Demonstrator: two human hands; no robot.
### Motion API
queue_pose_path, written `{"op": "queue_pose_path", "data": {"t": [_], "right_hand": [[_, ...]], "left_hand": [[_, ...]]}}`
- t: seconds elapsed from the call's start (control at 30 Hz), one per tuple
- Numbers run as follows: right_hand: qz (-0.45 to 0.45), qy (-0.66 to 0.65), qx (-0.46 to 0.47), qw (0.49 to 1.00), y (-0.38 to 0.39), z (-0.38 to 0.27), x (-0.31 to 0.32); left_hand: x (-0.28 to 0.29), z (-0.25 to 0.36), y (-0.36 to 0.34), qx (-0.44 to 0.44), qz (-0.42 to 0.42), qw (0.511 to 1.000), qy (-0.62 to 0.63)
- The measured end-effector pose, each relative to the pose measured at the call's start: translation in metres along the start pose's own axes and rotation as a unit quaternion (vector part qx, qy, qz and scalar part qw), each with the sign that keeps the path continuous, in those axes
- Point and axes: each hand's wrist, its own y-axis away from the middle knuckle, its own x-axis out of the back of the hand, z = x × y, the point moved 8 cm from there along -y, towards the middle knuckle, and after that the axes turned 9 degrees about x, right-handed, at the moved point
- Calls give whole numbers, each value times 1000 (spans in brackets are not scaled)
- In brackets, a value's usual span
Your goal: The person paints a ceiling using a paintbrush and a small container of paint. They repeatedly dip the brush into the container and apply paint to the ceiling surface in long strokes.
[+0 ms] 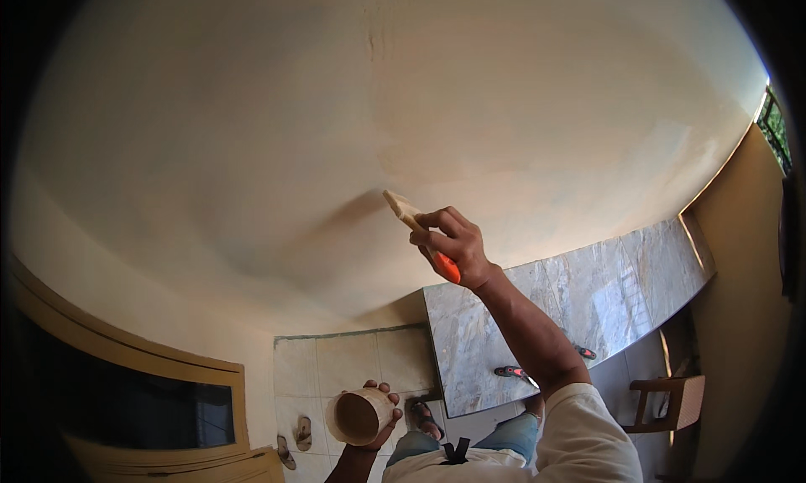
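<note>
My right hand [453, 244] is raised in front of the wall, closed around a paintbrush [403, 208]. The brush has pale, paint-coated bristles and an orange handle end that shows below my fingers. Its tip points up and left, at or close to the wall; I cannot tell whether it touches. The cream wall [252, 130] has slightly darker, patchy areas around and above the brush. Low down, my left hand [388, 416] grips a round, pale tub [356, 417] from its right side. The tub's mouth faces up, and its inside looks beige-brown.
A grey marble-look slab [546, 302] runs along the wall at right, with two small black-and-red objects [510, 371] on it. A wooden stool [676, 403] stands at lower right. Loose sandals [304, 433] lie on the tiles by a wood-framed dark panel [151, 399].
</note>
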Motion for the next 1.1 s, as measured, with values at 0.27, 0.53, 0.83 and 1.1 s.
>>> {"op": "queue_pose_path", "data": {"t": [0.27,0.53,0.83,1.1], "right_hand": [[460,-65,-263,845,120,169,227],[323,202,-183,906,105,131,220],[359,-126,-258,888,160,212,269],[556,66,-273,782,291,312,478]], "left_hand": [[-14,-32,-14,11,24,1000,-10],[-7,-85,-45,66,55,996,-22],[-35,-167,-119,113,59,991,-50],[1,-255,-173,126,76,989,25]]}}
